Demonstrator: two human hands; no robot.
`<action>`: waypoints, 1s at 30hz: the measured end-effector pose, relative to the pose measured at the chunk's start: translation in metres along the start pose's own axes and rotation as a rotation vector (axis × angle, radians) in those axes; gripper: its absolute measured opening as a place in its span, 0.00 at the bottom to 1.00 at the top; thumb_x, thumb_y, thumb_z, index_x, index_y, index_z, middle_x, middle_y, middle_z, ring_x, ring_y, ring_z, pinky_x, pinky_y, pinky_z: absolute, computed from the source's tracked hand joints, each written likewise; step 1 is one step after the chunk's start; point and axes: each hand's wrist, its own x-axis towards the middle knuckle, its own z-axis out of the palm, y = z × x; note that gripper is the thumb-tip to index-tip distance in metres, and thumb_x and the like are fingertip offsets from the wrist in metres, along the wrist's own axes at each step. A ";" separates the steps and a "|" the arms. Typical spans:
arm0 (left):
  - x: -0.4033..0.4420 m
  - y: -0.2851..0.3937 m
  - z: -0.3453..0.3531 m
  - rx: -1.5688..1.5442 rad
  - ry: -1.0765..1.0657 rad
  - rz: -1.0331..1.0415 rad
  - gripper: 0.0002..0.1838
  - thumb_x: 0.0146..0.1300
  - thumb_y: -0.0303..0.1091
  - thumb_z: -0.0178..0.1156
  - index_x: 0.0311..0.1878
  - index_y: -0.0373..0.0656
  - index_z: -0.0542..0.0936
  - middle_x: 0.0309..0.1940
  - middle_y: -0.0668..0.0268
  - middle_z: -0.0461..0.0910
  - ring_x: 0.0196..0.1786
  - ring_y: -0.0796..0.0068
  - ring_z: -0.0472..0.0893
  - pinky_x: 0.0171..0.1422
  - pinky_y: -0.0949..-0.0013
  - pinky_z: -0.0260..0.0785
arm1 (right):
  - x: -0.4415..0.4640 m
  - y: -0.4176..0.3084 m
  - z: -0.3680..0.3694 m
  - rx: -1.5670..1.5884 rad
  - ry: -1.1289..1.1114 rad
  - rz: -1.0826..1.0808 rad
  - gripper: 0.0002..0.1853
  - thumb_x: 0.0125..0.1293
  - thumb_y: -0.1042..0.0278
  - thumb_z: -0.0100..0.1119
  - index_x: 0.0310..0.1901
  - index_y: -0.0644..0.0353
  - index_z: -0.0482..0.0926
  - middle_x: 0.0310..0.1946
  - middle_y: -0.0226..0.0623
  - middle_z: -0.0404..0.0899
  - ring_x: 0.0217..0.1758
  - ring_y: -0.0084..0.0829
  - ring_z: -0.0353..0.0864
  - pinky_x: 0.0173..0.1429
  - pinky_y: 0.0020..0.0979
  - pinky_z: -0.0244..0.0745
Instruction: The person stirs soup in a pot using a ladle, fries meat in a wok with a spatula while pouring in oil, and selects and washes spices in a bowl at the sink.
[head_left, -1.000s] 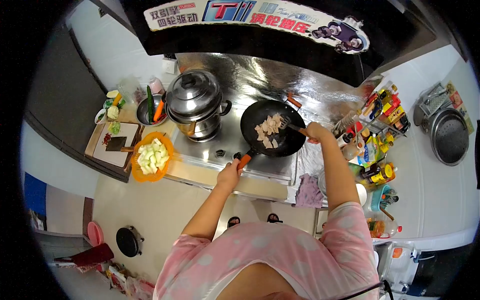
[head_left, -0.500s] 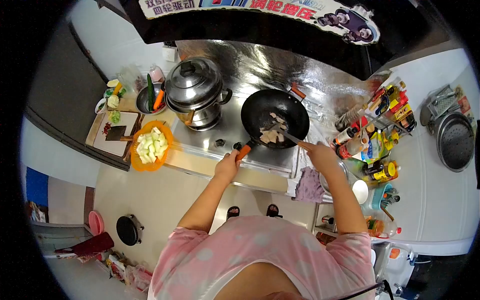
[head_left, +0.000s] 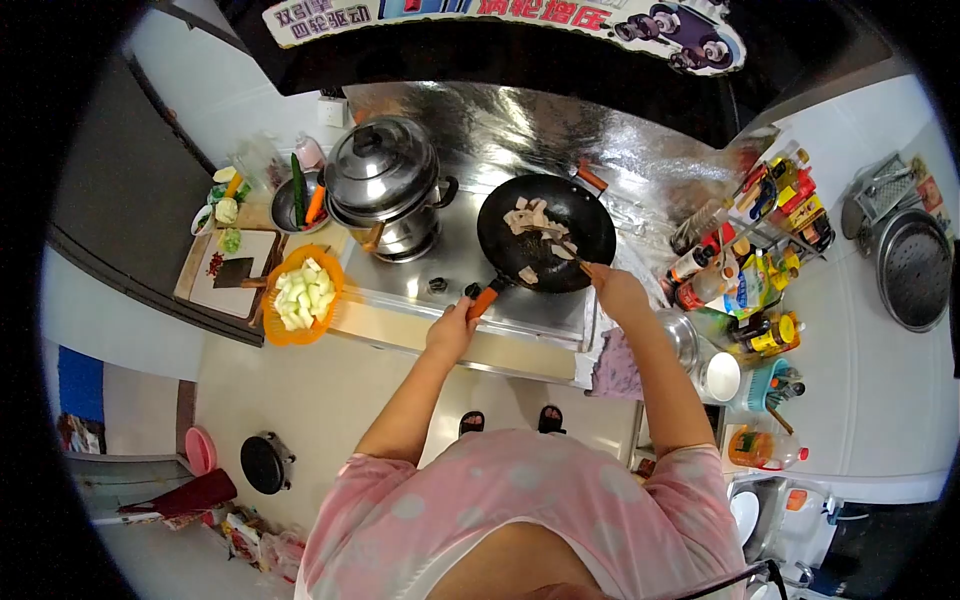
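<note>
Orange handle sits clasped in the outstretched left hand.

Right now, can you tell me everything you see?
Stove: one, silver, centre
Wok: one, black, on the stove
Meat-like pieces: several, pale, in the wok
Spatula: one, brown handle, in the right hand
Steamer pot: one, silver, left of the wok
Basket: one, orange, on the left
Vegetable chunks: many, pale green, in the basket
Board: one, white, far left
Cleaver: one, dark blade, on the board
Bowl: one, silver, left
Cucumber: one, green, in the bowl
Carrot: one, orange, in the bowl
Bottles: several, mixed colours, right
Cloth: one, purple, right
Strainer: one, silver, right wall
Hood: one, black, top
Left hand: one, bare, on the wok's handle
Right hand: one, bare, on the spatula
Shirt: one, pink, bottom
</note>
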 end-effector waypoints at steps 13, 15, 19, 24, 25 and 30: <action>0.000 -0.005 0.003 -0.005 0.036 0.051 0.16 0.62 0.38 0.56 0.52 0.51 0.68 0.42 0.56 0.76 0.44 0.51 0.78 0.45 0.53 0.70 | -0.037 -0.002 -0.081 0.151 -0.080 0.038 0.13 0.65 0.60 0.53 0.48 0.52 0.81 0.34 0.50 0.80 0.37 0.48 0.80 0.41 0.41 0.73; 0.001 -0.006 0.005 -0.011 0.025 0.038 0.16 0.62 0.38 0.56 0.52 0.51 0.68 0.43 0.56 0.76 0.44 0.51 0.78 0.46 0.53 0.70 | -0.053 -0.002 -0.101 0.102 -0.144 0.022 0.13 0.65 0.60 0.53 0.48 0.52 0.81 0.34 0.50 0.81 0.37 0.46 0.81 0.41 0.40 0.73; 0.000 -0.002 0.001 0.002 -0.010 -0.001 0.16 0.63 0.38 0.55 0.53 0.51 0.68 0.43 0.56 0.75 0.45 0.51 0.78 0.46 0.54 0.70 | -0.055 -0.013 -0.106 0.023 -0.252 0.022 0.12 0.64 0.62 0.53 0.45 0.52 0.82 0.35 0.48 0.81 0.37 0.45 0.81 0.41 0.41 0.74; 0.000 -0.002 0.002 -0.010 -0.009 -0.003 0.16 0.63 0.39 0.55 0.53 0.51 0.67 0.44 0.56 0.75 0.45 0.51 0.78 0.46 0.53 0.70 | -0.009 -0.012 -0.011 0.059 -0.030 -0.091 0.13 0.64 0.63 0.50 0.46 0.50 0.81 0.37 0.47 0.81 0.39 0.48 0.80 0.44 0.45 0.74; 0.000 -0.002 0.002 -0.006 -0.011 -0.005 0.16 0.63 0.39 0.55 0.53 0.51 0.67 0.44 0.56 0.75 0.45 0.51 0.78 0.46 0.53 0.70 | 0.002 -0.019 -0.001 0.060 0.003 -0.031 0.13 0.64 0.63 0.48 0.46 0.49 0.81 0.38 0.46 0.81 0.40 0.48 0.80 0.45 0.46 0.75; 0.000 0.001 -0.001 0.019 -0.035 -0.041 0.16 0.63 0.39 0.55 0.53 0.51 0.67 0.44 0.56 0.76 0.45 0.51 0.78 0.46 0.53 0.70 | 0.021 -0.008 -0.004 0.096 0.064 -0.016 0.13 0.63 0.62 0.49 0.46 0.47 0.82 0.36 0.44 0.82 0.39 0.47 0.81 0.44 0.45 0.75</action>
